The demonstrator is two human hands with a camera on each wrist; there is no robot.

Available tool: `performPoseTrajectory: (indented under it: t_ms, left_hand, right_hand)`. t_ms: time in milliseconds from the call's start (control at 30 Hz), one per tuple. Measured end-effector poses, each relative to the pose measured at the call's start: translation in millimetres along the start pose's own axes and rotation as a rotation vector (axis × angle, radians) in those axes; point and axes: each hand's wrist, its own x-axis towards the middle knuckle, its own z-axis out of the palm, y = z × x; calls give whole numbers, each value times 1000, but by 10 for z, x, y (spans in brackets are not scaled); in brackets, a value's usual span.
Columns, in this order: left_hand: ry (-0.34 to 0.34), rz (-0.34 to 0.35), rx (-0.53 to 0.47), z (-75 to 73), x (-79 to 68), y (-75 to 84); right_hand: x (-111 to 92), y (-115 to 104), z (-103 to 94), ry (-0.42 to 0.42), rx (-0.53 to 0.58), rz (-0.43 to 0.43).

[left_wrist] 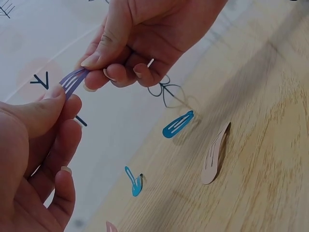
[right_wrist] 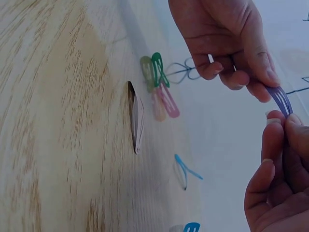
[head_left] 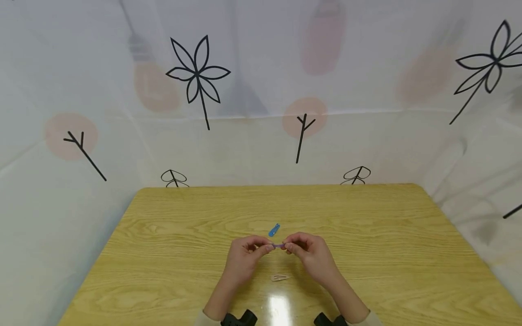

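Between my two hands is a purple snap hair clip [head_left: 279, 246], raised off the table. My left hand [head_left: 246, 257] pinches one end between thumb and finger, and my right hand [head_left: 311, 254] pinches the other. In the left wrist view the slotted clip [left_wrist: 74, 82] spans the fingertips. Whether it is snapped or sprung, I cannot tell. Nearer my body lies a beige snap clip [head_left: 279, 277]. Beyond the hands is a blue clip [head_left: 274, 231]; the left wrist view shows a blue clip [left_wrist: 178, 124] and a second blue one [left_wrist: 134, 186] with its parts sprung apart.
Green and pink clips, a green one [right_wrist: 158, 70] among them, show close together in the right wrist view; the head view does not show them. The wood-grain table [head_left: 163, 226] meets a patterned white cloth [head_left: 244, 145] at its back and sides.
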Motion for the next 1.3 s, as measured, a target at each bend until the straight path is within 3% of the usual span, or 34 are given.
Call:
performPoseTrajectory:
  t_ms: [167, 367, 667, 933, 1300]
  left_hand:
    - [15, -37, -3, 8, -7, 64]
    - [13, -46, -18, -21, -39, 293]
    - [4, -61, -14, -1, -9, -5]
    - [-26, -51, 13, -11, 0, -50]
    - [-97, -84, 76, -9, -6, -92]
  right_hand:
    - [2, 3, 0, -1, 0, 14]
    - [-2, 19, 9, 18, 11, 26]
    - [-11, 28, 6, 78, -10, 11]
    - [4, 65, -1, 101, -85, -8]
    - [19, 86, -12, 24, -204, 82]
